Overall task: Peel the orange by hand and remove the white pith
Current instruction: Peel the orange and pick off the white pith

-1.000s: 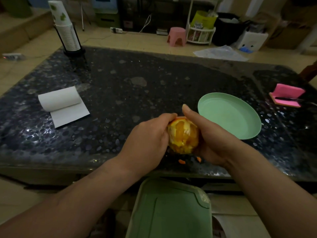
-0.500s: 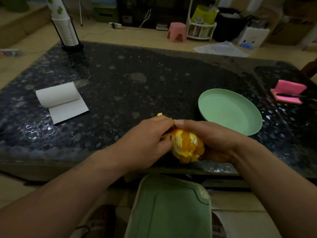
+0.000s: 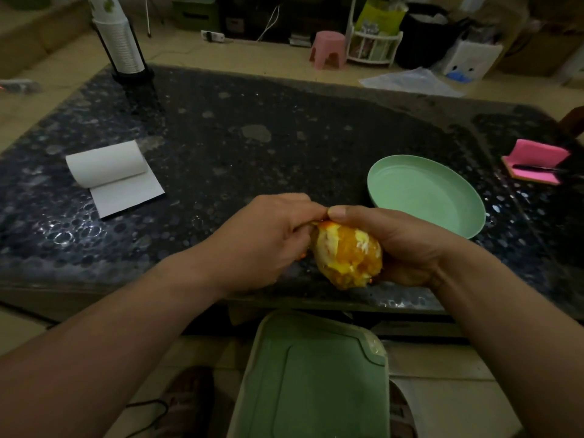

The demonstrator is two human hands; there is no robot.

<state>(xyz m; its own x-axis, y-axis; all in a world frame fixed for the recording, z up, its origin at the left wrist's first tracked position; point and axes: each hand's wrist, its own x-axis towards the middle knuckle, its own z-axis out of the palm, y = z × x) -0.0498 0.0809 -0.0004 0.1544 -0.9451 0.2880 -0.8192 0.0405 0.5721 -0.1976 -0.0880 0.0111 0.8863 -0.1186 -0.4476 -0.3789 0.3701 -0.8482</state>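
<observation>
A mostly peeled orange [image 3: 347,254], with yellow-white pith patches on its flesh, is held over the near edge of the dark table. My right hand [image 3: 401,245] cups it from the right, thumb laid across its top. My left hand [image 3: 268,238] is curled against its left side, fingertips pinching a strip of peel at the top where the two thumbs meet. The far side of the orange is hidden by my hands.
An empty green plate [image 3: 426,197] sits just right of my hands. A green bin lid [image 3: 313,374] lies below the table edge. A paper towel roll [image 3: 110,172] lies at left, a pink sponge with a knife [image 3: 534,165] at far right, a cup stack [image 3: 118,42] at back left.
My right thumb has come down from upright onto the top of the orange. The orange has tilted, and my left fingers have closed on peel at its top.
</observation>
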